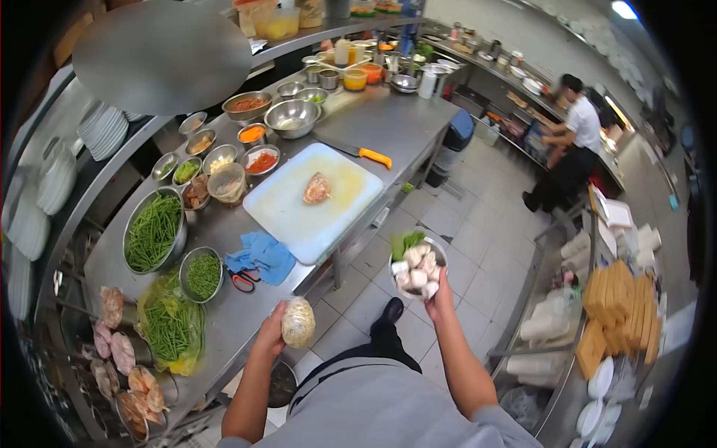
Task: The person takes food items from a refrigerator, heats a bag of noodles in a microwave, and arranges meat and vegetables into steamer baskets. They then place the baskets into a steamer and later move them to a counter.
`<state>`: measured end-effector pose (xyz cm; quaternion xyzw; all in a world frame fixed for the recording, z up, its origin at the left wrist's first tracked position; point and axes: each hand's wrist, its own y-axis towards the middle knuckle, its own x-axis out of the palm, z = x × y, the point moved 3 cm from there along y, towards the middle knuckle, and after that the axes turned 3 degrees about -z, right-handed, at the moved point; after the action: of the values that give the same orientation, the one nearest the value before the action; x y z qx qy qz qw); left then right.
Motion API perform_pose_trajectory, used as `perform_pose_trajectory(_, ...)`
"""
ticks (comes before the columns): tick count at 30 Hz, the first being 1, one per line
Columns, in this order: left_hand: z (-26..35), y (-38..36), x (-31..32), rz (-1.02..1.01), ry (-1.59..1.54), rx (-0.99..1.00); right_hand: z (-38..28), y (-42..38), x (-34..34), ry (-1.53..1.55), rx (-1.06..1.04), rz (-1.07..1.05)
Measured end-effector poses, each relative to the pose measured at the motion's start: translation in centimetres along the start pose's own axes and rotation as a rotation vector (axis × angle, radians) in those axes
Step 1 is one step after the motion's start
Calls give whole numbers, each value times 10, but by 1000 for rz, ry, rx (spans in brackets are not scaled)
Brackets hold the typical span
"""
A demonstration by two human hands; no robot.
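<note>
My left hand [273,330] is closed around a clear plastic bag [299,322] packed with pale, grainy food. In my right hand [441,297] is a round bowl [442,256] holding white chunks [420,270] and green leafy stalks [408,240]. Both hands are above the floor, beside the steel counter. On the counter, a white cutting board [280,194] carries another bagged lump of pinkish food [317,189]. A knife with a yellow handle [376,158] lies past the board's far edge. Nearest my left hand are red-handled scissors [243,281] and a blue cloth [261,259].
Bowls of green beans [154,231] and chopped greens [201,276] stand on the counter's left side, with several small ingredient bowls behind. A co-worker [579,134] stands at the far right counter. Wooden boards [620,302] are stacked on the right. A bin [457,134] stands by the counter's end.
</note>
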<state>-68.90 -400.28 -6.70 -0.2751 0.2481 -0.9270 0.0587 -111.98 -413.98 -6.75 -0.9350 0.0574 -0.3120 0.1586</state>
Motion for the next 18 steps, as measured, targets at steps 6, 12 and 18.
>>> perform_pose_trajectory(6,-24,40,55,68,-398,-91,-104,238,55,-144,-65,-49)
perform_pose_trajectory(12,5,92,132,211,-479,76,-173,440,91,-286,5,-53)
perform_pose_trajectory(18,23,153,201,222,-437,34,-166,550,94,-395,126,-29)
